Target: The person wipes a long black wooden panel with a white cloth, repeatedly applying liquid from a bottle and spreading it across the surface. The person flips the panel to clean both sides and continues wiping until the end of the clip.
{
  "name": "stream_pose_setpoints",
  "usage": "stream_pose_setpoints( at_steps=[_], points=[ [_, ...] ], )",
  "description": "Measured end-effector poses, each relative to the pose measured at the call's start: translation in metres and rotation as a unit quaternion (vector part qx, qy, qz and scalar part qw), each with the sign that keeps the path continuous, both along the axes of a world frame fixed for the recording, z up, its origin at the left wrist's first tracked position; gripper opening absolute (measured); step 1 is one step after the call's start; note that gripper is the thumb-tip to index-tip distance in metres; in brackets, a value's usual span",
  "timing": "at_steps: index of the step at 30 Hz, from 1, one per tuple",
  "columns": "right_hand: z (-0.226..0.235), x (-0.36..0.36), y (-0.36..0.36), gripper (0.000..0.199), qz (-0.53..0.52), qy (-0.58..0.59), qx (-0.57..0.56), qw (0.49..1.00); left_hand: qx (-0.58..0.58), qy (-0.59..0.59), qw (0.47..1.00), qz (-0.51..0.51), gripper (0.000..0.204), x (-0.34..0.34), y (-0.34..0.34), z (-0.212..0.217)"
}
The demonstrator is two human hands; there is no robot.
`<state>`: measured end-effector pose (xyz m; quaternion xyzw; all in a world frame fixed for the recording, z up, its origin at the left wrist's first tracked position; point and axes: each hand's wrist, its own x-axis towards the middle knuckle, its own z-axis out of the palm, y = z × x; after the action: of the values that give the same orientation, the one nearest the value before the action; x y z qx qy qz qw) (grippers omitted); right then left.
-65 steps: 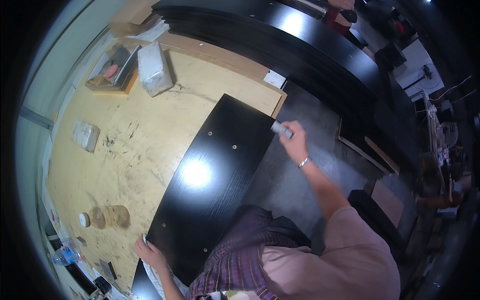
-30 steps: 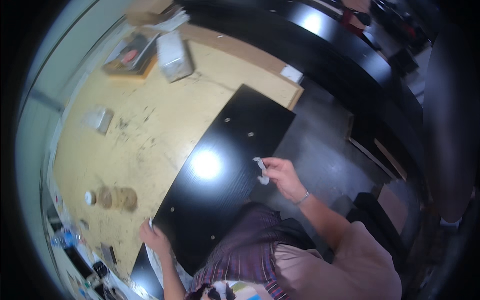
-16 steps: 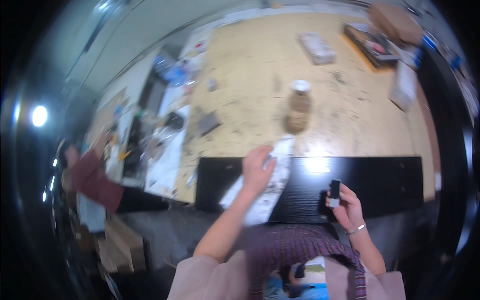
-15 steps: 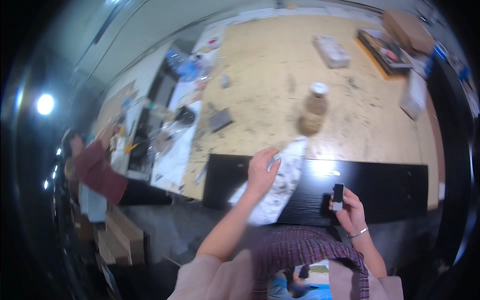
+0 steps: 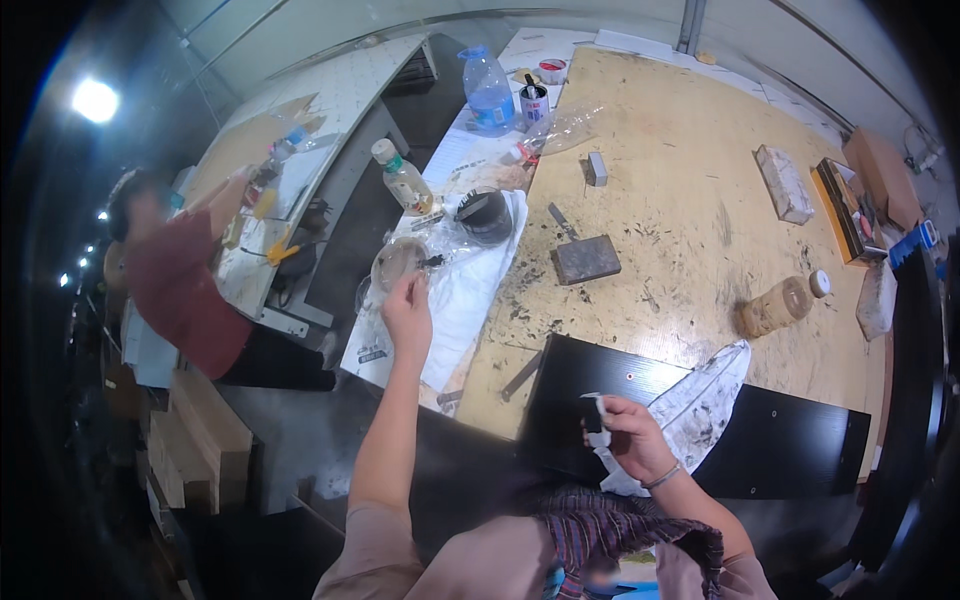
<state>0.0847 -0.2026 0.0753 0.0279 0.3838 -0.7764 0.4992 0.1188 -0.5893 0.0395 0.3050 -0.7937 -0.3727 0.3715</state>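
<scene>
My right hand [image 5: 638,436] grips a small black-and-light-grey block [image 5: 596,420] above a black board [image 5: 790,440]. Beneath and beside that hand, a white cloth [image 5: 705,400] smeared with black lies across the board. Over to the left, my left hand [image 5: 408,310] has its fingertips pinched together at the rim of a round, shallow clear dish [image 5: 398,258]. A small dark clump [image 5: 432,262] shows right by those fingertips; whether they hold it is unclear. Behind the dish stands a black tub [image 5: 484,216] wrapped in clear plastic.
On the wooden table [image 5: 680,200] lie a dark grey block [image 5: 588,260], a putty knife [image 5: 562,222] and an amber-filled bottle [image 5: 780,305]. A green-necked bottle [image 5: 402,178] and a blue-tinted jug [image 5: 487,95] stand leftward. A co-worker in a maroon top [image 5: 180,290] is at another table.
My left hand has left the white cloth and moved left to the clear dish. My right hand, still holding the small block, has moved left over the board. The view has swung left.
</scene>
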Motion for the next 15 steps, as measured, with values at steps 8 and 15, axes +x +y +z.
stream_pose_setpoints(
  at_steps=[8,15],
  points=[
    [0.009,0.024,-0.032,0.03,-0.026,0.001,0.053,0.998,-0.295,-0.283,0.912,0.037,0.054,-0.066,-0.087,0.042],
    [-0.001,0.033,-0.021,0.03,-0.094,-0.001,0.062,0.994,-0.163,-0.275,0.935,-0.151,0.022,-0.018,-0.07,0.062]
  ],
)
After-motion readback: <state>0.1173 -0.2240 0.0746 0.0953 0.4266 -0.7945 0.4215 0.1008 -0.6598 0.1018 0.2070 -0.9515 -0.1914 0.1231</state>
